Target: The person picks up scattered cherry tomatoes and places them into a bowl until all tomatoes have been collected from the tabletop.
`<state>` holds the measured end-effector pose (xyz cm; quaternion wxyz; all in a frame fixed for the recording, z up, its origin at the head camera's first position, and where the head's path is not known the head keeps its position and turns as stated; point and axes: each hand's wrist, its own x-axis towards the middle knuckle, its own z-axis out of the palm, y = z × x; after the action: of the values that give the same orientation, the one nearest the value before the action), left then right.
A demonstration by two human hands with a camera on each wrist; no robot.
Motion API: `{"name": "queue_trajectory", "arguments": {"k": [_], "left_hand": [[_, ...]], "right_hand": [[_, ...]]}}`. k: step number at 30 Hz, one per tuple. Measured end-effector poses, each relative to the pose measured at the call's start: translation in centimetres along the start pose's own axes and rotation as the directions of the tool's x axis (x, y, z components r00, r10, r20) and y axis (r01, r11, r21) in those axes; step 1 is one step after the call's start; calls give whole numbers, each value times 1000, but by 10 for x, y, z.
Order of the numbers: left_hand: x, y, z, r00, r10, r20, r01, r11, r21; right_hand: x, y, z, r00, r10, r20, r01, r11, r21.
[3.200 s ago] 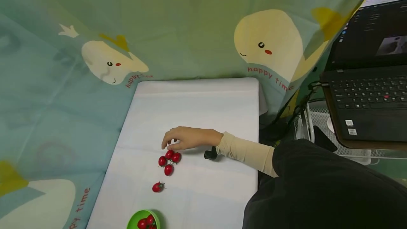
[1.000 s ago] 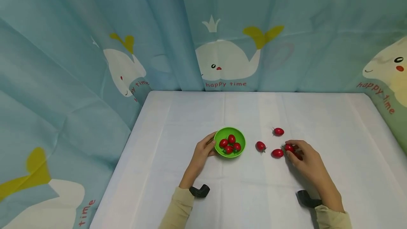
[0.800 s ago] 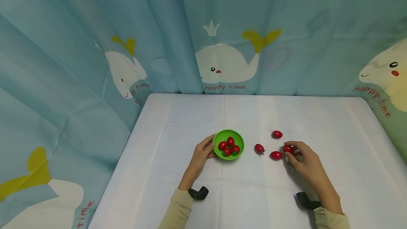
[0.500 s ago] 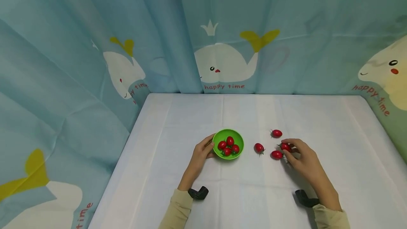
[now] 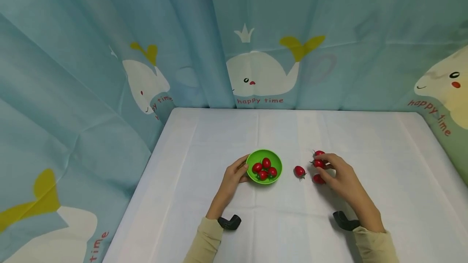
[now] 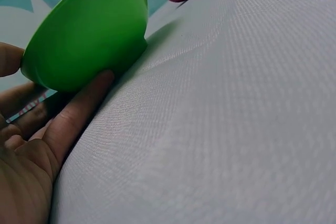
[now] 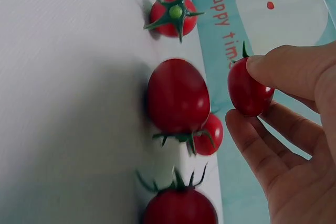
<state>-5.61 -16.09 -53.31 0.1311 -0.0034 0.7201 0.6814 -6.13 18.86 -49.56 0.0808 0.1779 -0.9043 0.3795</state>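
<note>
My left hand [image 5: 231, 177] holds the left side of a small green bowl [image 5: 276, 178]. In the left wrist view, fingers and thumb lie against the outside of this bowl [image 6: 94, 30]. Several red cherry tomatoes sit in it. My right hand [image 5: 340, 175] pinches a cherry tomato [image 7: 250, 87] between thumb and fingers, raised off the cloth. Close by on the table are other cherry tomatoes: one [image 5: 300, 171] between bowl and hand, one [image 5: 319, 179] partly under the hand, one [image 5: 319, 153] just behind the fingertips. Green stems show on them in the right wrist view.
A white cloth [image 5: 204, 141] covers the table. Blue-green curtains [image 5: 183, 31] with whale prints hang along its back and left side. A black wrist camera [image 5: 229, 222] sits on the left wrist, another [image 5: 345, 221] on the right.
The head view has turned from the side to face the table. Over the last second, my right hand has moved left with the pinched cherry tomato; my left hand has stayed at the bowl.
</note>
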Motion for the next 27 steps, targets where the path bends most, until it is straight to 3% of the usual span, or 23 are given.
{"name": "queue_trajectory", "arguments": {"k": [14,27], "left_hand": [[-1,2,-2,1000,15,17,-14,1000,-20],[-2,4,0,1000,18,11,-18,1000,-22]], "right_hand": [[21,-16,13,997,-39,63,39,999,2],[40,-29,29,983,-176,59,168,977,129]]}}
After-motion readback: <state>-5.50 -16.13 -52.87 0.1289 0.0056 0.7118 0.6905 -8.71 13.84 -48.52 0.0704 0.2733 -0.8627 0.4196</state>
